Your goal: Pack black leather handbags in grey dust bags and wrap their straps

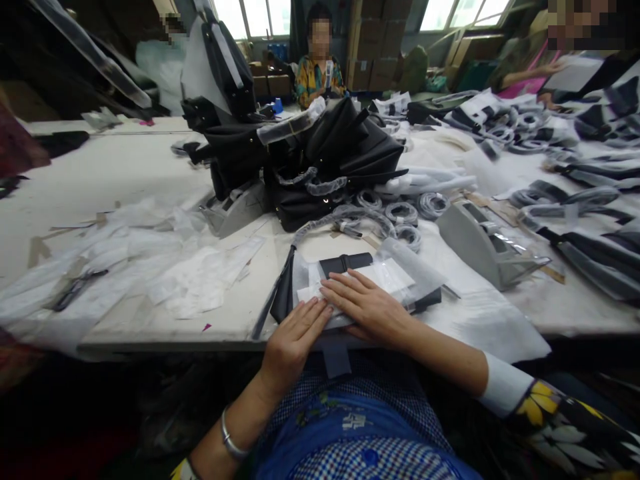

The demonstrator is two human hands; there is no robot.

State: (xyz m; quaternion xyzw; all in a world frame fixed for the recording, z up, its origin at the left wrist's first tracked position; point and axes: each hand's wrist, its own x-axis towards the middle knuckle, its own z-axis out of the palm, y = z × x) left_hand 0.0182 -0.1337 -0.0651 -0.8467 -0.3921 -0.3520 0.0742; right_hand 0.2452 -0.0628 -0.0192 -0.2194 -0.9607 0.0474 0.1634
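Observation:
A black leather piece wrapped partly in white tissue paper and clear plastic lies at the near edge of the white table. My left hand rests flat on its near left part, fingers stretched out together. My right hand lies flat across the white paper, fingers extended and pointing left. Neither hand grips anything. A black strap runs diagonally just left of my left hand.
A pile of black handbags stands mid-table, with wrapped coiled straps beside it. Grey tape dispensers sit at the left and right. Loose tissue sheets and scissors lie left. A seated person works across the table.

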